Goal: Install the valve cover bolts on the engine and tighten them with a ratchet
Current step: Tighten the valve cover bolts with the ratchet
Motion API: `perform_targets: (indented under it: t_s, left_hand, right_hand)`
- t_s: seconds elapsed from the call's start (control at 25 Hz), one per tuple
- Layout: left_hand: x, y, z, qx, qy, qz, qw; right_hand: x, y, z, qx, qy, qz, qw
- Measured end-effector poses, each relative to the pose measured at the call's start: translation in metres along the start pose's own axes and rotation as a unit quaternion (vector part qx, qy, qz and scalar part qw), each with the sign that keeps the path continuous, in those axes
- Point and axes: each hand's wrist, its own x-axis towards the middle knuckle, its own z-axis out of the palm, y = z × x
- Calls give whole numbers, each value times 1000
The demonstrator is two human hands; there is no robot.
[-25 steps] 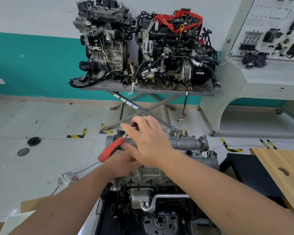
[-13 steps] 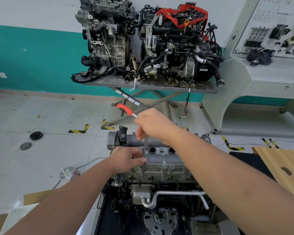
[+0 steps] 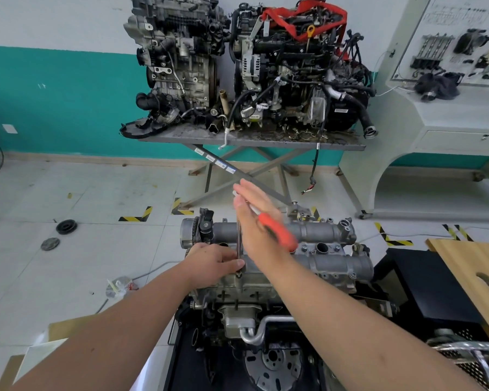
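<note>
between both hands (image 3: 254, 221), ratchet (image 3: 277, 230) above valve cover (image 3: 331, 266)

On the engine (image 3: 316, 266), the left hand (image 3: 212, 263) pinches the foot of the ratchet (image 3: 277, 231) extension at the valve cover's near edge. Above it, the right hand (image 3: 259, 221), fingers straight and blurred, presses the red handle

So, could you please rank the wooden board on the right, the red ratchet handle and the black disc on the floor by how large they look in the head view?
1. Wooden board, cut off by the frame edge.
2. Red ratchet handle, blurred.
3. Black disc.
The handle is nearer the camera, so its true rank against the disc is unsure.
</note>
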Motion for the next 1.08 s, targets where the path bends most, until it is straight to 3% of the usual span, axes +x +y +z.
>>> perform_targets:
  t_s: [0.08,0.2,0.48,0.6,0.72,0.8,0.84,0.92,1.0,1.08]
  left_hand:
    - [1,0,1,-4,10,0,1000]
    - [3,-4,4,-77,43,0,996]
    - [1,0,-1,38,17,1,999]
    - [1,-1,-1,35,13,-3,999]
    - [0,-2,0,14,13,-12,1000]
    - [-1,0,-1,17,10,-2,1000]
    - [-1,0,-1,18,10,2,1000]
    - [-1,0,-1,23,10,1,1000]
    - [-1,-1,0,19,8,-6,1000]
    - [-1,-1,0,20,11,-7,1000]
  right_hand:
    - [4,10,-2,-174,3,-196,965]
    - [12,9,0,-325,-29,-317,890]
    - [20,-16,-6,-535,-145,-296,778]
    - [33,-33,-6,-574,-198,-219,764]
    - [45,-45,-2,-482,-251,-61,837]
    - [52,-50,-7,-292,-249,126,915]
    - [51,-51,-9,-164,-235,223,932]
    - [41,-49,-11,85,-219,348,908]
    - [26,-40,-5,266,-169,371,874]
    - [19,-27,5,410,-73,361,835]
